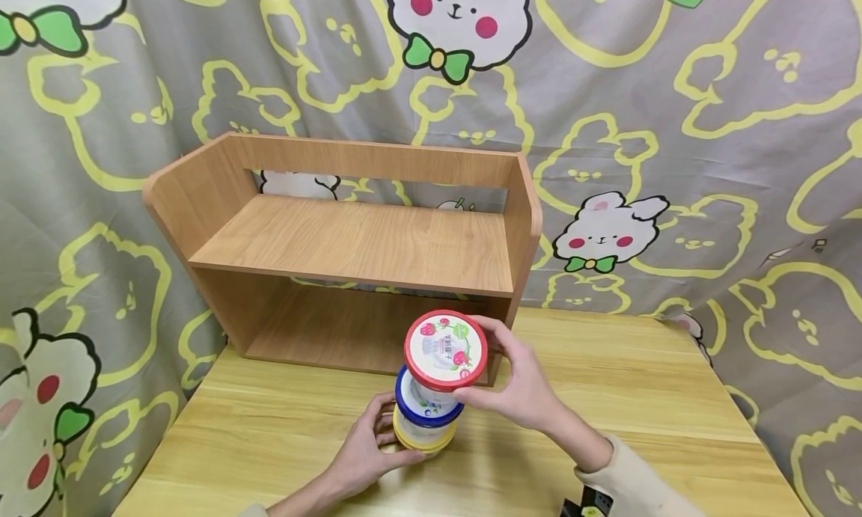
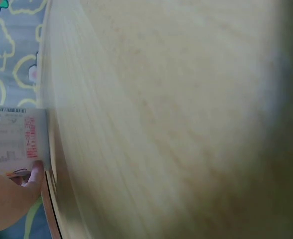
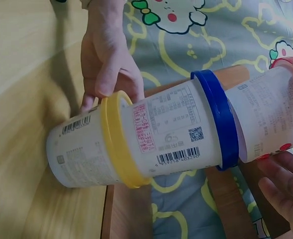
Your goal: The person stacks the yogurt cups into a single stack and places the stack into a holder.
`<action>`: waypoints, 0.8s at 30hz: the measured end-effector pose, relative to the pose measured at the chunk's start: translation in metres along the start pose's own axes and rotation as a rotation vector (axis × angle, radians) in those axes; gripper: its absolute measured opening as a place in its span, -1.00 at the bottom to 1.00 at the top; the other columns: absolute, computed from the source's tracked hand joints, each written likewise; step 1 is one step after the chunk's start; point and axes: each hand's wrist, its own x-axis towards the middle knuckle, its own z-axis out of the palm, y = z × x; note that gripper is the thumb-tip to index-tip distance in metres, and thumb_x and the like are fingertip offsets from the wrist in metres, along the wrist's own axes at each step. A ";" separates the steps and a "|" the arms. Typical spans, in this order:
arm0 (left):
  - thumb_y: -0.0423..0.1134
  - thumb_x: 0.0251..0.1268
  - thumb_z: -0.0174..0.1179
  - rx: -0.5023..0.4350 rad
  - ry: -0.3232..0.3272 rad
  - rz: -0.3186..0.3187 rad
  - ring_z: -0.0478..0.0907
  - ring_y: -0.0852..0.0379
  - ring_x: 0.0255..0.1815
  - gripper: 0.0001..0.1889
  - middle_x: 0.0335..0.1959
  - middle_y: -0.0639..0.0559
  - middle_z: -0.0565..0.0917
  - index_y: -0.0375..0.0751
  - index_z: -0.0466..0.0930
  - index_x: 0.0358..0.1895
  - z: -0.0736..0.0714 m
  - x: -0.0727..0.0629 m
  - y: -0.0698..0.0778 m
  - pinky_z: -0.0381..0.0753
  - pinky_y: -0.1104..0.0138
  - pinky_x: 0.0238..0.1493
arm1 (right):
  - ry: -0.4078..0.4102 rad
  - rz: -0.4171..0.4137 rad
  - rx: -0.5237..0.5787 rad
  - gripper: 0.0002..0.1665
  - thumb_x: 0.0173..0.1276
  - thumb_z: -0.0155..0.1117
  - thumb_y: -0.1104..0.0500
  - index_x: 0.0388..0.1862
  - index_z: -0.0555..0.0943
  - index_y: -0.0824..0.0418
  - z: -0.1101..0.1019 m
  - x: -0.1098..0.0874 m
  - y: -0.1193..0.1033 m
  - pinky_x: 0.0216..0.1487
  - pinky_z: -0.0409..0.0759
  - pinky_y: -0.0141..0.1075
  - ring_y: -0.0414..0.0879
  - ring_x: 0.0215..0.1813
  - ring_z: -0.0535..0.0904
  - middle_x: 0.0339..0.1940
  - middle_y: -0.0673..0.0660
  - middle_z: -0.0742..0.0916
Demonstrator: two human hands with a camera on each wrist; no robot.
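Three paper cups with lids form an upright stack on the table. On top is the red-lidded cup (image 1: 444, 350), its lid printed with strawberries. Below it comes the blue-lidded cup (image 3: 171, 127), and at the bottom stands the yellow-lidded cup (image 3: 81, 149). My right hand (image 1: 515, 382) grips the red-lidded cup, thumb on the near side and fingers on the far side. Whether that cup's base touches the blue lid, I cannot tell. My left hand (image 1: 357, 453) curls round the stack from the left, near the yellow lid (image 3: 119, 142).
A two-tier wooden shelf (image 1: 350, 236) stands behind the stack, against a grey patterned curtain (image 1: 606, 75). The cups are close to its lower right front. Pale wood tabletop (image 1: 640, 397) stretches to the right. A small black device (image 1: 592, 502) sits by the right sleeve.
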 end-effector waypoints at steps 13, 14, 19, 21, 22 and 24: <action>-0.30 0.05 0.65 0.002 -0.012 0.003 0.62 -0.01 0.30 -0.02 0.36 -0.35 0.55 -0.32 0.22 0.51 -0.001 0.000 0.001 0.73 0.43 0.22 | -0.025 0.006 0.039 0.03 0.05 0.72 0.16 0.51 0.42 0.01 0.011 -0.002 0.001 0.08 0.72 -0.31 -0.21 0.10 0.67 0.18 0.07 0.77; -0.30 0.05 0.65 -0.001 -0.011 0.000 0.61 -0.04 0.31 -0.03 0.35 -0.35 0.55 -0.32 0.22 0.50 -0.001 0.000 0.001 0.73 0.43 0.22 | -0.026 0.011 0.039 0.03 0.06 0.72 0.16 0.51 0.42 0.01 0.011 -0.002 0.001 0.08 0.72 -0.31 -0.21 0.10 0.67 0.18 0.06 0.77; -0.31 0.04 0.65 -0.009 -0.010 -0.008 0.60 -0.06 0.32 -0.03 0.35 -0.34 0.55 -0.30 0.23 0.50 -0.001 0.000 0.001 0.73 0.43 0.21 | -0.029 0.021 0.034 0.00 0.10 0.69 0.15 0.52 0.43 0.00 0.012 -0.001 0.003 0.09 0.71 -0.30 -0.21 0.11 0.67 0.19 0.05 0.77; -0.30 0.05 0.65 -0.002 -0.012 -0.007 0.61 -0.04 0.31 -0.03 0.35 -0.34 0.55 -0.31 0.23 0.50 -0.001 0.000 0.001 0.73 0.44 0.21 | -0.032 0.022 0.030 -0.01 0.11 0.68 0.14 0.52 0.42 0.00 0.012 -0.001 0.003 0.09 0.71 -0.29 -0.20 0.12 0.67 0.21 0.05 0.77; -0.30 0.05 0.65 -0.002 -0.010 -0.009 0.61 -0.03 0.31 -0.03 0.35 -0.33 0.55 -0.30 0.23 0.50 -0.001 0.000 0.001 0.73 0.44 0.21 | -0.034 0.024 0.028 -0.01 0.12 0.67 0.14 0.53 0.42 0.00 0.012 -0.001 0.004 0.09 0.72 -0.28 -0.20 0.12 0.67 0.22 0.05 0.77; -0.30 0.04 0.65 0.000 -0.008 -0.011 0.61 -0.02 0.31 -0.03 0.35 -0.33 0.55 -0.29 0.24 0.50 -0.001 0.000 0.002 0.73 0.44 0.21 | -0.036 0.027 0.024 -0.01 0.13 0.66 0.13 0.53 0.41 -0.01 0.013 -0.001 0.003 0.09 0.72 -0.26 -0.20 0.11 0.66 0.22 0.04 0.76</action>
